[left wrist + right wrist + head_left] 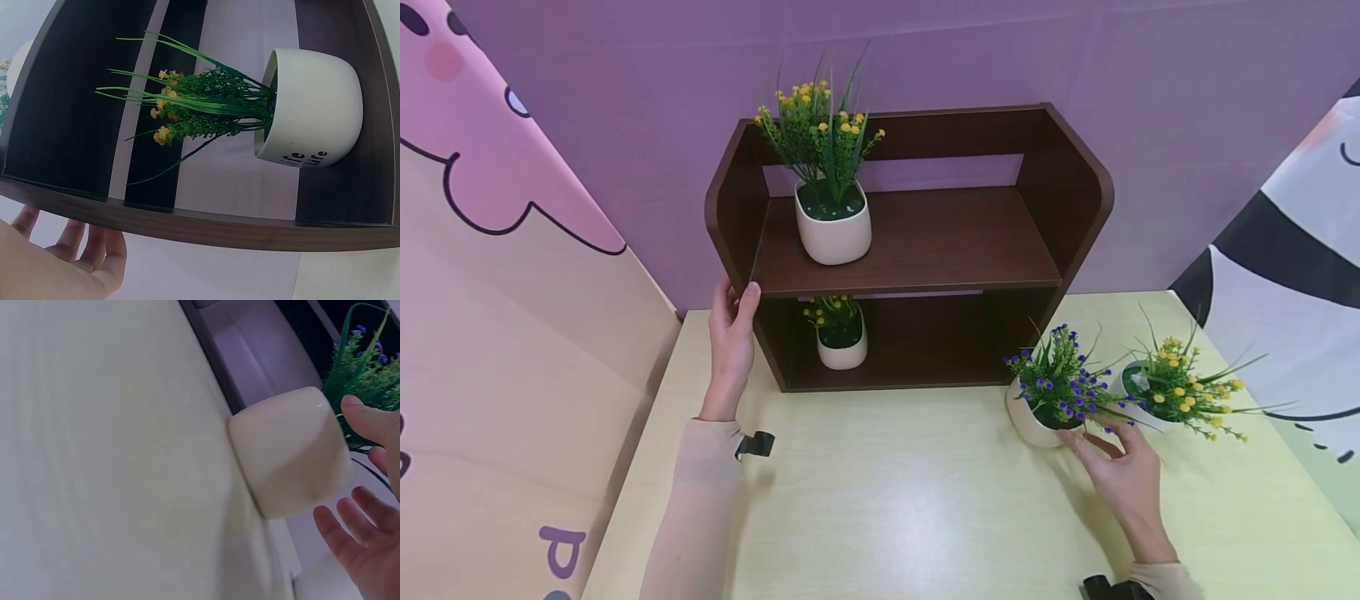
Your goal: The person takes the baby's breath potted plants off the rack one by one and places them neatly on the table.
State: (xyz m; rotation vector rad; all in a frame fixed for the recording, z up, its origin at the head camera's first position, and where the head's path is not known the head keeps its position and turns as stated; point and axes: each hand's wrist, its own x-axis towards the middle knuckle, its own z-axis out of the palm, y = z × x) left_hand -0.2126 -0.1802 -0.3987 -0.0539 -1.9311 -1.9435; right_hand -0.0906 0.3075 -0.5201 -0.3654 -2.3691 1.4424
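Note:
My left hand (731, 350) holds the left side panel of a dark brown two-tier wooden shelf (925, 237), thumb at the front edge and fingers along the outer face. At the right, my right hand (1126, 479) reaches toward a white pot (1032, 423) of purple flowers (1067, 379), which stands on the table by the shelf's front right corner. In the right wrist view, the thumb (369, 422) is close to this pot's rim, with the other fingers spread beside its wall. A second white pot (1138, 408) with yellow flowers (1187, 387) stands just beyond that hand.
On the upper tier, toward the left, sits a white pot (833, 237) of yellow flowers. Another yellow-flowered pot (842, 357) stands on the lower tier. The pale table (880, 500) extends in front, with a purple backdrop (625, 108) behind and printed cloths at both sides.

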